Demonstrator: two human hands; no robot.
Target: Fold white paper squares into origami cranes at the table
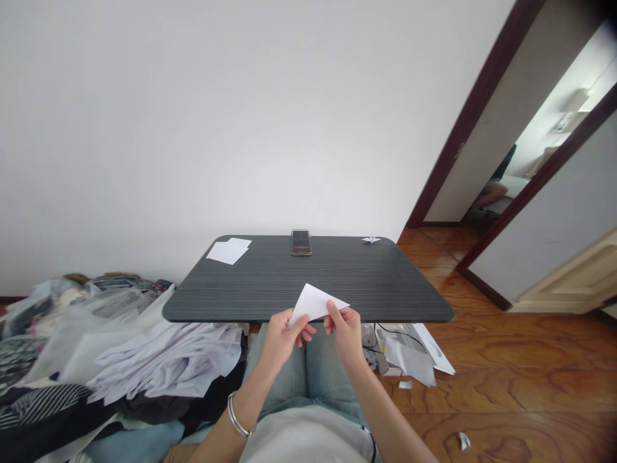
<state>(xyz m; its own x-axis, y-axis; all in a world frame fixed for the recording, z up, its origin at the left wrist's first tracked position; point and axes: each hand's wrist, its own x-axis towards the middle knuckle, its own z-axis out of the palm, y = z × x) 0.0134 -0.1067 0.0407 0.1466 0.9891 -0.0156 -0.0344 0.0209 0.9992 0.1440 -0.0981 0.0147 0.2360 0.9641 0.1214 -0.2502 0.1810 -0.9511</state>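
A white sheet of paper [315,302], folded into a triangle, is held up over the front edge of the dark table [260,283]. My left hand [284,334] pinches its lower left corner between thumb and fingers. At its right side my right hand [344,328] grips the paper, thumb on top and fingers curled beneath. Toward the back left of the table lie a few white paper sheets [229,251]. A small folded paper crane [371,239] stands at the back right corner.
A phone [301,242] rests at the table's back edge, near the white wall [270,116]. Piled clothes [168,360] lie to the left. Papers [412,360] and cables are under the table's right side. Paper scraps [463,441] lie on the wooden floor. A doorway is at right.
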